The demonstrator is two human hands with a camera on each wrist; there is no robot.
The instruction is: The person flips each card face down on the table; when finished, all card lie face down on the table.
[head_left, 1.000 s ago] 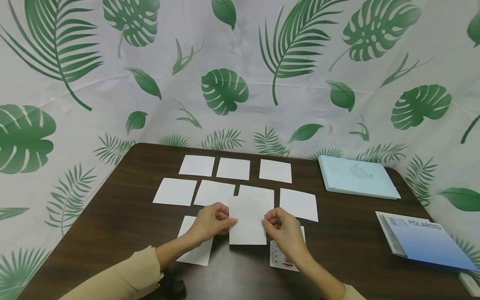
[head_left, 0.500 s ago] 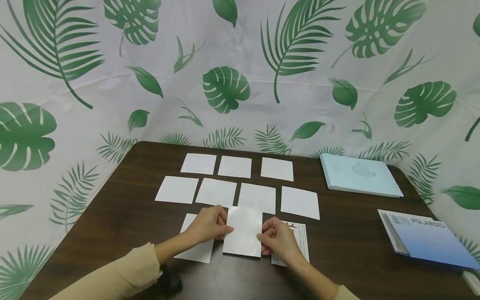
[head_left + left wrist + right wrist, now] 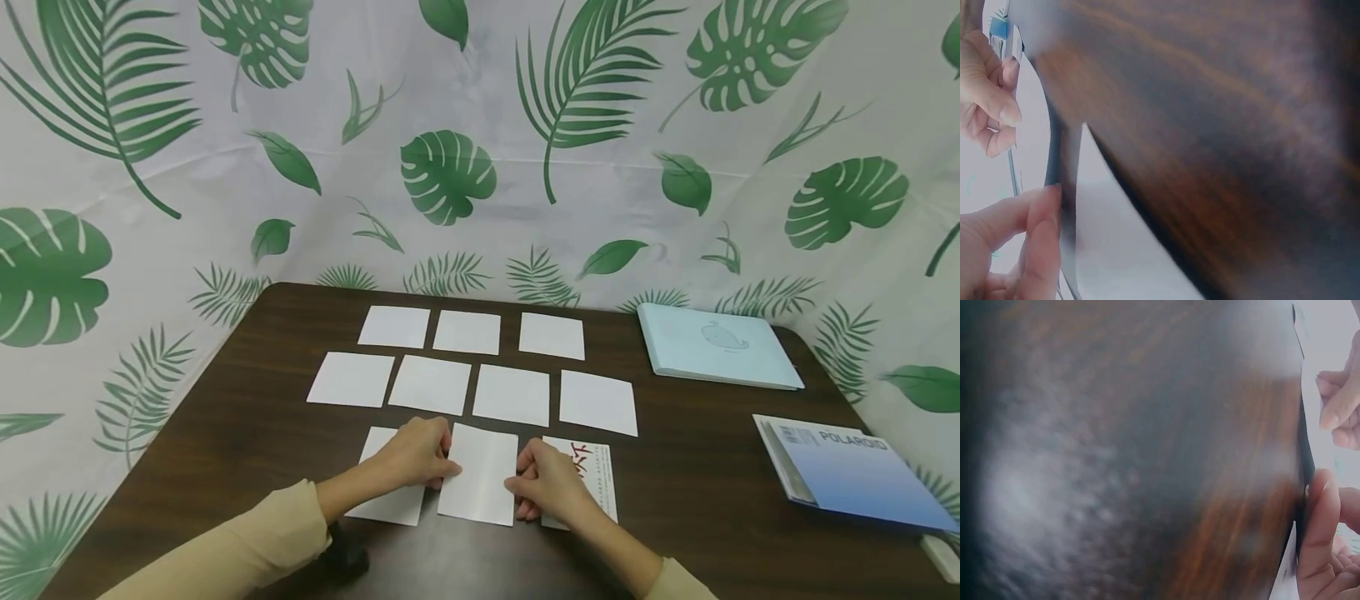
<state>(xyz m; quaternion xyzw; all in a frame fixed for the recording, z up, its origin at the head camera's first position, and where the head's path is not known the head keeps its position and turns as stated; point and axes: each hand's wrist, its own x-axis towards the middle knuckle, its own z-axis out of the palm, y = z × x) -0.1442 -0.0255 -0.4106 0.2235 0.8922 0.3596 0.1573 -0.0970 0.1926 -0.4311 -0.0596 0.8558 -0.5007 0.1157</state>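
Note:
Between the two hands is a blank white card, low over the dark table in the head view. My left hand pinches its left edge, thumb on top. At the opposite edge, my right hand pinches the card the same way. In the left wrist view the held card bows slightly above the wood. Partly under the left hand lies another white card. Beside the right hand a card with red and black print lies partly covered by that hand.
Two rows of white cards, one including a card just beyond the hands, lie farther back. A pale blue album with a whale drawing sits back right. A blue-and-white POLAROID folder lies at the right, near a leaf-print cloth.
Both hands have brought the held card down and toward me, between the two front cards. More of the printed card and the row behind now shows.

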